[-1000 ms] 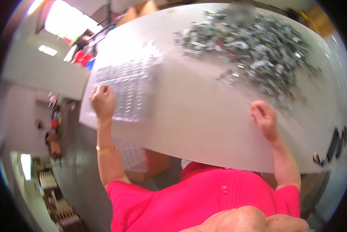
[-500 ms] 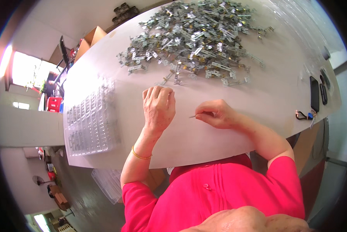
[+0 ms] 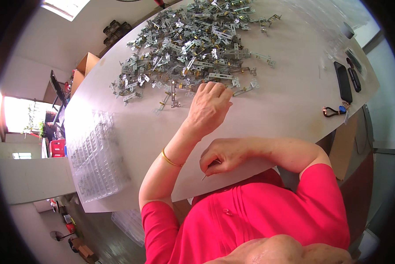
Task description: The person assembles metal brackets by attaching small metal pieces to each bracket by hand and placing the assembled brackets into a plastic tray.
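Workroom first, head view, the only one: window (image 3: pixel 25 114) glaring at far L, cardboard box (image 3: pixel 85 70) past the pale counter (image 3: pixel 290 105), fan (image 3: pixel 56 236) lower L. Centre stage, the metal pieces (image 3: pixel 184 48), heaped on the counter's far side w/ a few strays along the near edge. And it's the L hand (image 3: pixel 210 105) right up at that near edge, back of the hand to the cam, bracelet (image 3: pixel 171 157) on the wrist. Its fingers bend down out of sight, so can't tell if they've got a piece or nothing. R hand (image 3: pixel 221 156) sits close to the red shirt (image 3: pixel 259 207), fingers pinched on a thin rod (image 3: pixel 204 177), tip poking out below.

Progress? Judging by that heap, tons left: most pieces lie loose & jumbled. Clear tray (image 3: pixel 98 158) at the counter's L edge shows rows of cells, but glare washes it out; no telling how many are filled, so amt done = unknown.

Hard to make out: rest of the rod, buried in the R hand; top of the heap, cut off by the frame; another plastic tray (image 3: pixel 129 222) below, partly covered by the counter. Over R, phone (image 3: pixel 343 81) & cord (image 3: pixel 334 111) lie well apart from it all.
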Demonstrator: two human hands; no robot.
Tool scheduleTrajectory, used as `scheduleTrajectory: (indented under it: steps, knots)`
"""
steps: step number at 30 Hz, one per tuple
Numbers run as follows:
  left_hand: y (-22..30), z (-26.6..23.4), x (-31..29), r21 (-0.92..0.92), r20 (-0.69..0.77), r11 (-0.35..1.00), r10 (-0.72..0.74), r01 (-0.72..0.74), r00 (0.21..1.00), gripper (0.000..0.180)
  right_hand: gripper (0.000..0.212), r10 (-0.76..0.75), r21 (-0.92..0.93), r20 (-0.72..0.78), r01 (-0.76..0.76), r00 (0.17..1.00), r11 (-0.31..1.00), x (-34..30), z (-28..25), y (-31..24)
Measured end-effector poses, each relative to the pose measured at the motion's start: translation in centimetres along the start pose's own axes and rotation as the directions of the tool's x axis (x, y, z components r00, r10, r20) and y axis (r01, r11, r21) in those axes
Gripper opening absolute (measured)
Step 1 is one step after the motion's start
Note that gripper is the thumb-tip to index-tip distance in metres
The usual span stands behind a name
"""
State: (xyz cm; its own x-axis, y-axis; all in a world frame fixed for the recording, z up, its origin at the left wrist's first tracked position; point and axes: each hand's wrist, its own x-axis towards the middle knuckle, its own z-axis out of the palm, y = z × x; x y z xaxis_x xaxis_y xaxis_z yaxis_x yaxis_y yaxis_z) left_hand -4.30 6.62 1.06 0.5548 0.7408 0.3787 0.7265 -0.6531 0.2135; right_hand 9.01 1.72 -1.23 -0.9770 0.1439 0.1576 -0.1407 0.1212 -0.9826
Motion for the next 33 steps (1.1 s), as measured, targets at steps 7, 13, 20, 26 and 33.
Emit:
scheduleTrajectory:
  steps: [7,13,20,26,33]
  knots:
    - [-0.8,2.2,0.4,0.168,0.1,0.98,0.09,-0.106,0.991,0.021,0.005,-0.026,-0.055,0.032,0.028,0.999,0.998,0.0,0.2,0.5]
    - [0.4,1.3,-0.3,0.019,-0.087,0.998,0.063,-0.061,0.994,0.018,0.008,-0.059,-0.031,0.002,0.059,0.998,0.998,0.1,0.6,1.4]
    - [0.7,-3.3,-6.1,-0.627,0.407,0.293,-0.667,0.722,0.625,0.02,0.011,0.049,0.008,0.073,-0.049,0.996,0.999,0.0,0.2,0.5]
    - [-0.2,-3.8,-10.3,-0.515,0.37,0.327,-0.749,0.792,0.55,0.025,0.009,0.097,0.129,0.099,-0.109,0.99,0.986,-0.1,-0.8,0.6]
    - [0.8,-1.9,-9.7,-0.002,-0.154,0.881,-0.468,0.474,0.87,0.025,0.012,0.075,0.448,-0.33,0.087,0.941,0.89,-1.5,-5.3,0.2]
